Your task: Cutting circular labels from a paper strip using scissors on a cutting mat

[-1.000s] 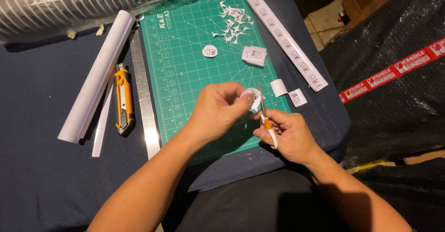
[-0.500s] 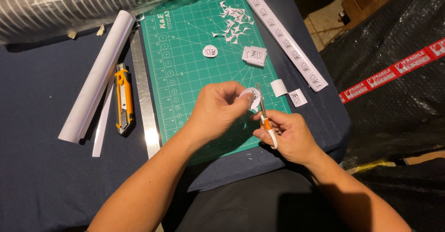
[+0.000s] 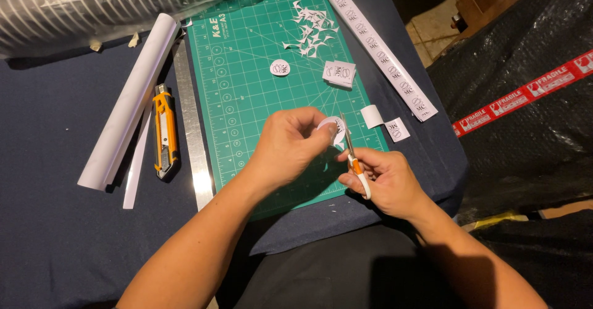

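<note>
Both hands work over the green cutting mat point(image 3: 259, 93): left hand point(image 3: 290, 145) pinches a round paper label point(image 3: 332, 126), right hand point(image 3: 386, 179) grips small scissors point(image 3: 353, 157) (nothing has shifted since a second ago), blades at its edge.
</note>
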